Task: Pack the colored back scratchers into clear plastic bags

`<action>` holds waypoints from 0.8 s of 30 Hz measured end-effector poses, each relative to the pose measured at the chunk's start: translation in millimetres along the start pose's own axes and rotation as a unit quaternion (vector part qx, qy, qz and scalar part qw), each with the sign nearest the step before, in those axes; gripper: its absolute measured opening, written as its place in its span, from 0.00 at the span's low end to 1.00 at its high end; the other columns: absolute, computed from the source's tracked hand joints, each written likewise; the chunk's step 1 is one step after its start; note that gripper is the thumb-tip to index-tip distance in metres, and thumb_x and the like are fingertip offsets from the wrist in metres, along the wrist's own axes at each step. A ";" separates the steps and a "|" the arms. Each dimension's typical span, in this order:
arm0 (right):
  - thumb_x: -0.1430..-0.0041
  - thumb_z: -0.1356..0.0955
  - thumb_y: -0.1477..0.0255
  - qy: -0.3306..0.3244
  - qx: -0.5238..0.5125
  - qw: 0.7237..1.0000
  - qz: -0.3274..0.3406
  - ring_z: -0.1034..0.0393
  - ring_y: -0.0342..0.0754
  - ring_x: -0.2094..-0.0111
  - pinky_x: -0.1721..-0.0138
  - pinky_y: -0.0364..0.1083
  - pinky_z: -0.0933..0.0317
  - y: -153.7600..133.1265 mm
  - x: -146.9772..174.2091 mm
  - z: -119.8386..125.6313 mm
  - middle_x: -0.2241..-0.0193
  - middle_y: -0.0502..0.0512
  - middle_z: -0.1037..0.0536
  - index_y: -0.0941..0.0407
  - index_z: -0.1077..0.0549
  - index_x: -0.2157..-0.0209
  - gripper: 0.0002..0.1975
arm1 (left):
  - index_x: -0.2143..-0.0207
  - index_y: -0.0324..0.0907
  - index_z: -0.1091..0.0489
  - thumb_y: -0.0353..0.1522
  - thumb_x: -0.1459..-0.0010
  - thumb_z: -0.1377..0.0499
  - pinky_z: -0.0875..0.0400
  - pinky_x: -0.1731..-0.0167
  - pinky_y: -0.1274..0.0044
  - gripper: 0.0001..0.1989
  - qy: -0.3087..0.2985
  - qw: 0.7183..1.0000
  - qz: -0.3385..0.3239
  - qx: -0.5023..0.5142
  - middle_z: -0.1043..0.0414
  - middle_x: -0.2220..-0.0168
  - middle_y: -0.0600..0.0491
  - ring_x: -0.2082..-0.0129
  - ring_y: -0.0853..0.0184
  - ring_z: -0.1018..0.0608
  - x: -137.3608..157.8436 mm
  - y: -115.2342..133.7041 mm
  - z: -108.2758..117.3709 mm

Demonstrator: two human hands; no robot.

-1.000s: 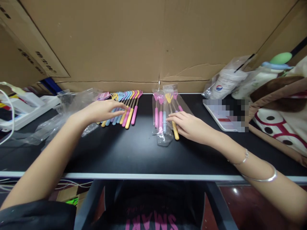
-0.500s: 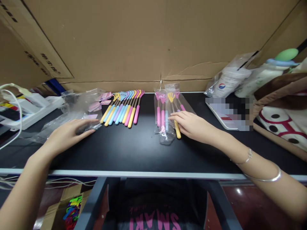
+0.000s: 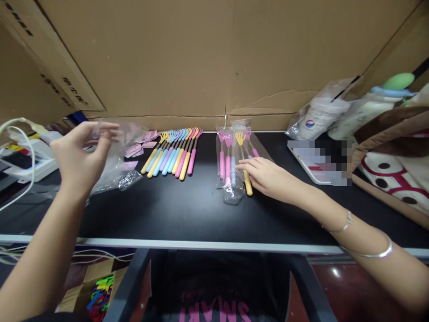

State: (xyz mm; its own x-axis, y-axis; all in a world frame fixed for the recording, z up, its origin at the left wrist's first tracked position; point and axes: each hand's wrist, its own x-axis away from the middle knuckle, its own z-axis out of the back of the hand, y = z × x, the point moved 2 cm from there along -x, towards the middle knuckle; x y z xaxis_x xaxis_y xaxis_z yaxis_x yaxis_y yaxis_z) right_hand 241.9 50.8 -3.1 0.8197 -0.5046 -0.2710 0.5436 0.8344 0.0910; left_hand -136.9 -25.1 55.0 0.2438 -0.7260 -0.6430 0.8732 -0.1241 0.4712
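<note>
My left hand (image 3: 85, 152) is raised over the left side of the desk, thumb and fingers pinched together on a clear plastic bag (image 3: 112, 163). My right hand (image 3: 261, 172) rests with its fingers over the handle of a yellow back scratcher (image 3: 247, 181). Left of that hand lie pink and blue back scratchers in clear plastic sleeves (image 3: 228, 167), with another sleeved pair partly behind the fingers. In the middle, several loose back scratchers (image 3: 172, 156) with yellow, blue, purple and pink handles lie side by side in a slanted row.
Small pink cards (image 3: 134, 150) lie behind the plastic bags. A white power strip (image 3: 43, 167) stands at left. On the right are a phone (image 3: 311, 165), a bagged cup (image 3: 318, 116), a bottle (image 3: 355, 112) and a cloth bag (image 3: 395, 156). Cardboard (image 3: 187, 58) walls the back.
My left hand has risen from the desk and closed its fingers, lifting part of a clear plastic bag. My right hand stays on the yellow back scratcher.
</note>
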 end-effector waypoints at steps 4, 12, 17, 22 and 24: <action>0.40 0.39 0.78 0.060 0.007 0.998 -0.003 0.36 0.59 0.45 0.42 0.61 0.42 -3.3 -3.9 8.1 0.48 0.65 0.26 0.61 0.28 0.52 0.16 | 0.56 0.45 0.26 0.38 0.37 0.45 0.24 0.61 0.75 0.11 0.040 0.994 -0.079 0.071 0.21 0.59 0.56 0.62 0.69 0.20 -10.5 38.9 -21.4; 0.40 0.38 0.80 0.148 -0.042 0.988 0.025 0.31 0.53 0.54 0.55 0.51 0.34 -15.0 -9.4 22.1 0.61 0.59 0.22 0.57 0.26 0.58 0.12 | 0.59 0.50 0.23 0.35 0.36 0.45 0.34 0.72 0.81 0.10 -0.057 0.940 -0.335 -0.040 0.19 0.63 0.59 0.66 0.70 0.19 4.3 106.0 -82.2; 0.40 0.38 0.80 0.127 -0.070 0.989 0.032 0.30 0.51 0.55 0.55 0.51 0.34 -20.2 -8.9 17.3 0.59 0.60 0.24 0.57 0.27 0.54 0.15 | 0.60 0.48 0.23 0.36 0.35 0.47 0.40 0.77 0.81 0.12 -0.099 0.911 -0.399 -0.037 0.20 0.70 0.57 0.72 0.71 0.20 27.4 117.2 -115.0; 0.41 0.38 0.80 0.116 -0.068 0.990 0.034 0.30 0.51 0.57 0.56 0.51 0.34 -22.8 -9.9 14.3 0.60 0.59 0.24 0.56 0.28 0.51 0.17 | 0.57 0.49 0.26 0.35 0.35 0.46 0.43 0.78 0.81 0.10 -0.139 0.922 -0.361 -0.012 0.20 0.68 0.59 0.72 0.72 0.21 39.3 110.1 -124.8; 0.40 0.38 0.79 0.120 -0.061 0.990 0.036 0.31 0.52 0.56 0.55 0.51 0.34 -24.0 -10.5 14.7 0.59 0.59 0.23 0.55 0.29 0.49 0.18 | 0.56 0.49 0.27 0.36 0.36 0.46 0.44 0.79 0.81 0.10 -0.145 0.929 -0.340 -0.014 0.21 0.70 0.59 0.72 0.72 0.21 40.7 108.5 -124.5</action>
State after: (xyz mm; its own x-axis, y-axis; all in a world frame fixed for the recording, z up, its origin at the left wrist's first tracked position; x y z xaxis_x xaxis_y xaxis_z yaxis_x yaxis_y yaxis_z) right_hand 222.9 32.8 11.7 0.7812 -0.3881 -0.4890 0.4475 0.8943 0.0050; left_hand 20.3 16.1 4.8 -0.4883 -0.6386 -0.5948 0.7954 -0.6061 -0.0022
